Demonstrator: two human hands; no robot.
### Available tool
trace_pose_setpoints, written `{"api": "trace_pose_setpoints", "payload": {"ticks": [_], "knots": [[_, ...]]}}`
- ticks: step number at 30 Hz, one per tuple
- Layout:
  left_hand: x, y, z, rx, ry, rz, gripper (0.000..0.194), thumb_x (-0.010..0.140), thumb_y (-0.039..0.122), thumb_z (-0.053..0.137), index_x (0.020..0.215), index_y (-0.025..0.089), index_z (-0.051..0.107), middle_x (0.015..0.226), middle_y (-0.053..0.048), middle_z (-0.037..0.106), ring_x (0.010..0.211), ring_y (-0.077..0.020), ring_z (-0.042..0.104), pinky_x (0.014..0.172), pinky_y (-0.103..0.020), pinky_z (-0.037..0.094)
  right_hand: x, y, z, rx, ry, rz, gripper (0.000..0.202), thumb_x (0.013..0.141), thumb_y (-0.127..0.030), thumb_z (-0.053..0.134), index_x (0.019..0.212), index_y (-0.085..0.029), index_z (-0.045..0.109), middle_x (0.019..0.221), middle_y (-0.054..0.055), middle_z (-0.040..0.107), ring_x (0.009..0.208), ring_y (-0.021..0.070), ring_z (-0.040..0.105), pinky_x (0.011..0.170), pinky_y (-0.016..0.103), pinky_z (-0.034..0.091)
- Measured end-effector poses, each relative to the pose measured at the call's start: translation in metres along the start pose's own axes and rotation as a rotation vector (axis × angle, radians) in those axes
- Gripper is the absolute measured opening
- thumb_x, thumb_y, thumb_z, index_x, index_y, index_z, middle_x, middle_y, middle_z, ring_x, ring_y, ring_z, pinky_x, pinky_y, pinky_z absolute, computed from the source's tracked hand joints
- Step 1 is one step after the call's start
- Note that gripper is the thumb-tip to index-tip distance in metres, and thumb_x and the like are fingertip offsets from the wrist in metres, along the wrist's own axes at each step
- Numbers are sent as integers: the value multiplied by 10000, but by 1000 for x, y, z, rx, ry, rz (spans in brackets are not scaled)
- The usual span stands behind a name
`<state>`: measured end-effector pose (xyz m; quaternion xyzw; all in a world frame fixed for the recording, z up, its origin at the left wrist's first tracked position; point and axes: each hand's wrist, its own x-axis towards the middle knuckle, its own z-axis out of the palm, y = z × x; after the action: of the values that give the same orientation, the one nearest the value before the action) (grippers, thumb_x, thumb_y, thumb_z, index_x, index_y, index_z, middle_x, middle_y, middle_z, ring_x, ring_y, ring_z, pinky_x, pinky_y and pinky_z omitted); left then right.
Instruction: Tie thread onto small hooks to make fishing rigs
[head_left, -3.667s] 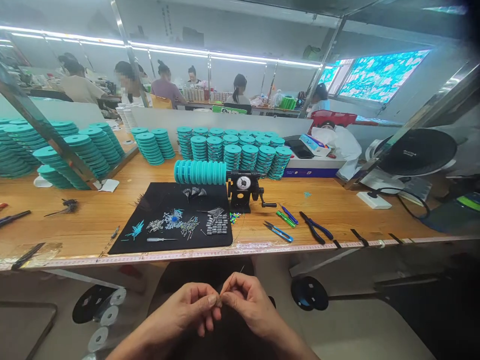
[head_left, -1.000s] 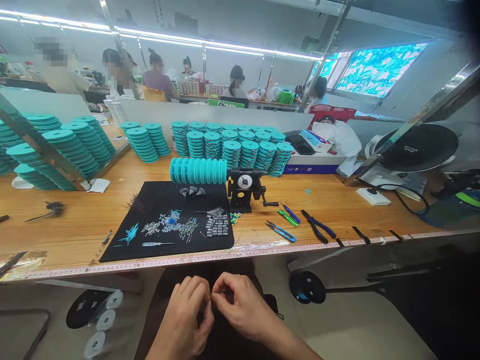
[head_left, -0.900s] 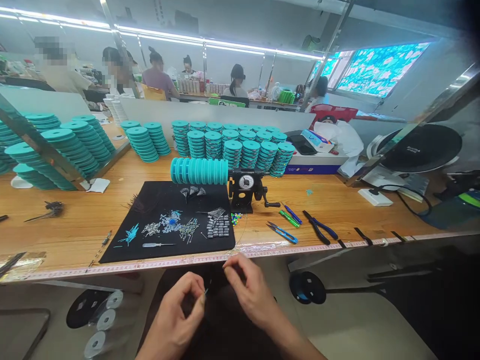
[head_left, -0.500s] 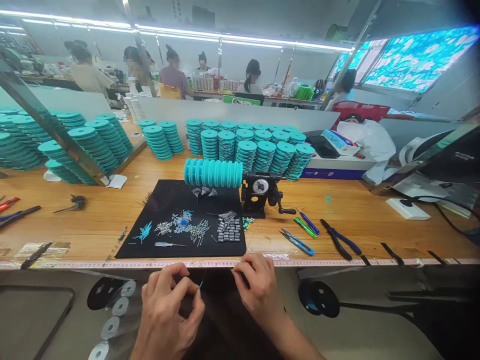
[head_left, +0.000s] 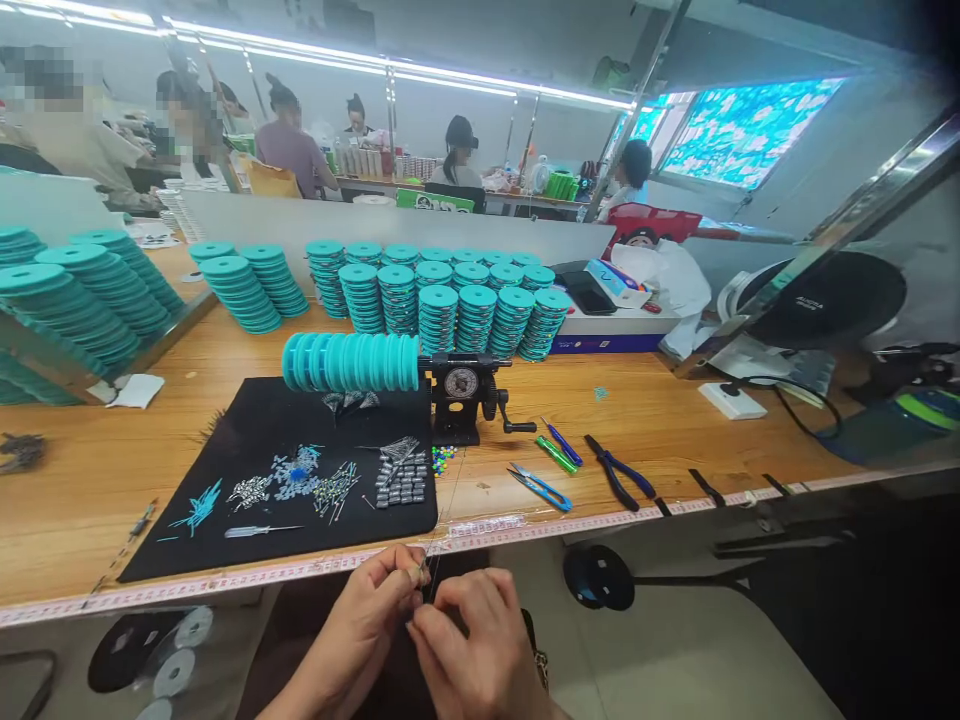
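My left hand is closed in a pinch just below the front edge of the table. A thin line runs up from its fingertips toward the winder. My right hand is pinched too, its fingertips almost touching the left ones. What sits between the right fingers is too small and hidden to name. Beyond the hands, a black mat carries several piles of small parts, including teal slivers, and a small screwdriver. Behind them stands a black hand-crank winder with teal spools on its shaft.
Blue snips, a green tool and pliers lie right of the mat. Stacks of teal spools line the back. A measuring tape follows the front edge. Several people sit at far benches.
My hands have come together from apart, the right one moving in beside the left. The teal piece seen at my left fingertips is now hidden. The view has turned to the right.
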<state>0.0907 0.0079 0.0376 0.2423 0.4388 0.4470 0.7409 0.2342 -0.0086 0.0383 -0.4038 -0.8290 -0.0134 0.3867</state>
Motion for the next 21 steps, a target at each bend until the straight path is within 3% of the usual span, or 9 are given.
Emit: {"api": "trace_pose_setpoints", "payload": {"ticks": [6,9,11,13,15,17,19,21], "knots": [[4,-2,3,-119,-9,-107,159,736,263,733,688,155,627,731,1,562,707,-133,485,705,-248,418,-5,6,0,-64,-64,-111,206,878,-71,481,917,-168,658,705,39,630,624,166,568,591,326,352],[3,0,2,-170,12,-147,174,720,282,743,686,159,625,712,6,574,694,-129,493,709,-251,424,-9,8,-3,30,-38,-81,170,889,-125,542,983,-200,661,793,57,664,648,174,595,567,306,403],[3,3,3,-137,26,-118,203,721,310,741,675,164,607,698,12,585,637,-111,453,675,-236,411,-14,11,-4,165,20,41,192,884,-130,556,1025,-228,642,895,74,663,674,171,607,574,285,457],[2,6,5,-57,45,-63,223,738,332,722,669,167,589,670,18,594,581,-97,394,631,-219,384,-17,15,-2,347,43,276,204,896,-126,530,1058,-230,597,984,90,645,653,149,607,565,261,493],[3,7,7,32,60,-20,216,753,320,697,664,168,572,643,20,602,542,-91,345,584,-210,348,-17,20,2,548,-33,556,189,924,-163,509,1103,-216,538,950,81,647,597,134,604,531,245,500],[4,7,8,112,63,6,211,766,309,671,657,170,555,614,24,600,506,-84,300,540,-211,306,-13,25,5,710,-169,740,201,932,-213,527,1132,-204,500,877,48,655,588,135,613,527,236,500],[6,6,9,183,60,37,219,776,303,654,643,171,539,595,27,589,492,-79,295,522,-215,277,-7,29,6,753,-258,771,177,919,-210,553,1093,-201,522,836,25,649,660,150,633,593,245,506],[9,5,8,240,57,80,235,773,293,649,617,170,524,586,35,562,494,-76,313,518,-217,264,-2,31,5,674,-286,692,86,907,-172,556,988,-199,566,833,22,631,709,156,617,636,255,487]]}}
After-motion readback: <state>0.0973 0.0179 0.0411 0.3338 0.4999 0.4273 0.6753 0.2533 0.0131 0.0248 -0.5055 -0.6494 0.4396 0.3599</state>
